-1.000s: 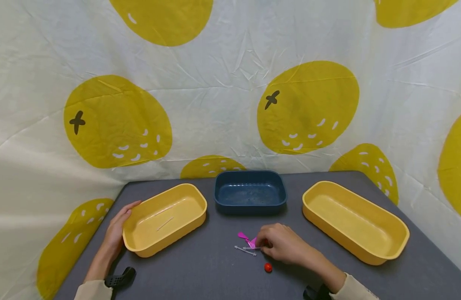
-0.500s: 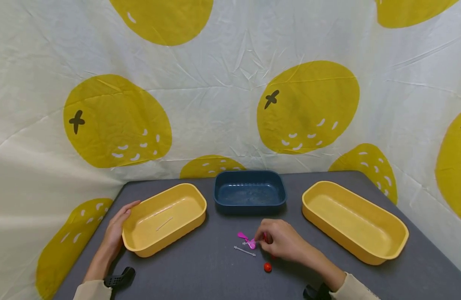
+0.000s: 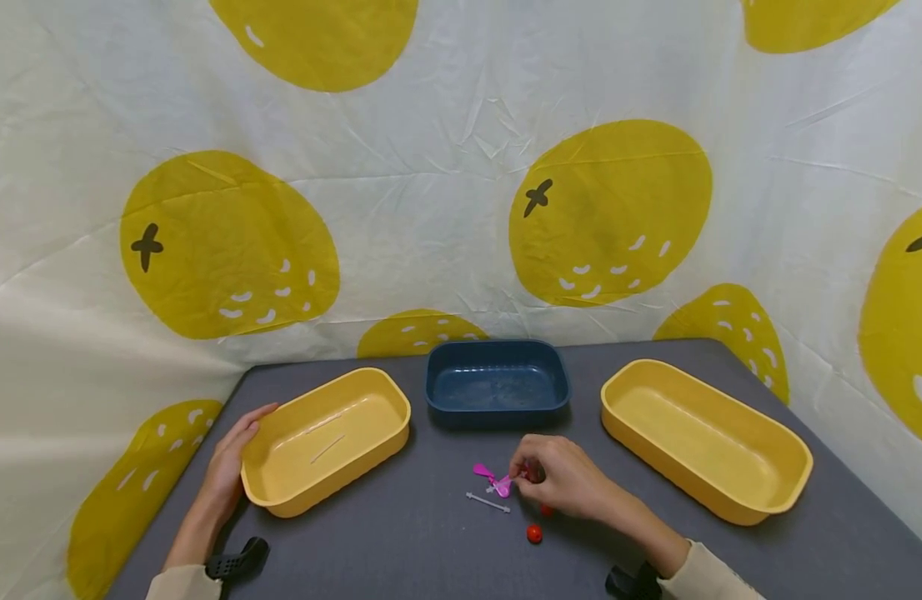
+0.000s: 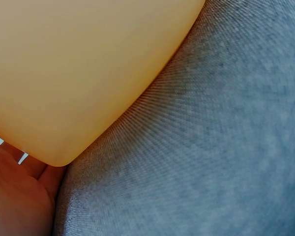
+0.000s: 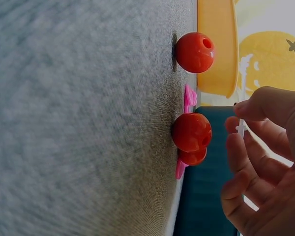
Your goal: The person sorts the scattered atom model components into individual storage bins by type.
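white stick (image 5: 243, 81) in right grip (image 3: 562, 477), left grip (image 3: 227, 467) touching yellow tray (image 3: 348, 472)

The hands are well apart, left (image 3: 231, 456) outstretched, right (image 3: 560, 475) pinching.

Under your right fingers (image 5: 235, 150), the table (image 5: 78, 123) shows a matt, ribbed, cloth-like surface. The pale stick (image 5: 244, 81) they pinch and the smooth, glossy red beads (image 5: 192, 52) near them look plastic. Beyond them, the blue tray (image 3: 498, 385) shines like plastic; against your left fingers (image 3: 243, 427), the yellow tray (image 3: 371, 407) looks smooth and plastic.
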Demonstrator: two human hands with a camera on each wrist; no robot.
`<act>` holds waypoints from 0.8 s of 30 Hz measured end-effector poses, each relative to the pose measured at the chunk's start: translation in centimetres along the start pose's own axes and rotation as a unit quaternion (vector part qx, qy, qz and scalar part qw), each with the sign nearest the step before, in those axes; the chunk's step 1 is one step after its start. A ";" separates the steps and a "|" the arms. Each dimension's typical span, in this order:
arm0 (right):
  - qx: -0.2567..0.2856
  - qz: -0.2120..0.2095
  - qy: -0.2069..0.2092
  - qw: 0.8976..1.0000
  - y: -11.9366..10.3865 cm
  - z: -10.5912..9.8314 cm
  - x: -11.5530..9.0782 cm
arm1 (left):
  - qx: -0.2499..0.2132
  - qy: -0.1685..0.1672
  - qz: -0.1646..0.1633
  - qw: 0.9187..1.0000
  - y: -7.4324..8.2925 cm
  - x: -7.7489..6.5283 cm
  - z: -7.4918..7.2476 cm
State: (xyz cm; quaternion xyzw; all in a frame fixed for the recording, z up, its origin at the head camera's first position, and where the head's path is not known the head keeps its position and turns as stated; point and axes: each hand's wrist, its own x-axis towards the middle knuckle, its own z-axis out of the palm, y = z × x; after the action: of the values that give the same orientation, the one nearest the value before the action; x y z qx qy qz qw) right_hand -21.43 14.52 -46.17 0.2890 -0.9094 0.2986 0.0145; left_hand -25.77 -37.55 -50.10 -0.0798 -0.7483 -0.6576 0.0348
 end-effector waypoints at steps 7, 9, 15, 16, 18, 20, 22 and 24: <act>0.044 -0.010 -0.004 0.999 0.2 0.0 0.0 | -0.001 0.004 -0.008 1.000 0.0 -0.1 0.0; 0.067 -0.015 -0.004 0.998 0.3 0.0 -0.1 | 0.003 0.004 -0.013 1.000 0.0 0.0 0.0; 0.123 -0.022 0.000 0.992 0.6 0.3 -0.1 | 0.010 0.005 -0.012 1.000 0.0 0.0 0.0; 0.129 -0.023 0.002 0.991 0.7 0.3 -0.1 | 0.010 0.005 -0.010 1.000 0.0 0.0 0.0; 0.138 -0.025 0.006 0.990 0.8 0.4 -0.1 | 0.010 0.005 -0.008 1.000 -0.1 0.0 0.0; 0.146 -0.025 0.007 0.989 0.8 0.4 0.0 | 0.012 0.005 -0.007 1.000 -0.1 0.0 0.0; 0.152 -0.025 0.007 0.988 0.9 0.4 0.0 | 0.016 0.005 -0.008 1.000 -0.1 0.0 0.0; 0.158 -0.024 0.006 0.987 0.9 0.4 0.1 | 0.020 0.006 -0.010 1.000 -0.1 0.0 0.1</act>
State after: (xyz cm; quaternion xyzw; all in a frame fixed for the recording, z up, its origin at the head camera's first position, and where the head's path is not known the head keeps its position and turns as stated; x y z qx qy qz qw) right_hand -21.91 14.86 -47.01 0.3079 -0.8435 0.4398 -0.0191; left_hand -25.76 -37.51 -50.22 -0.0675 -0.7616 -0.6436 0.0343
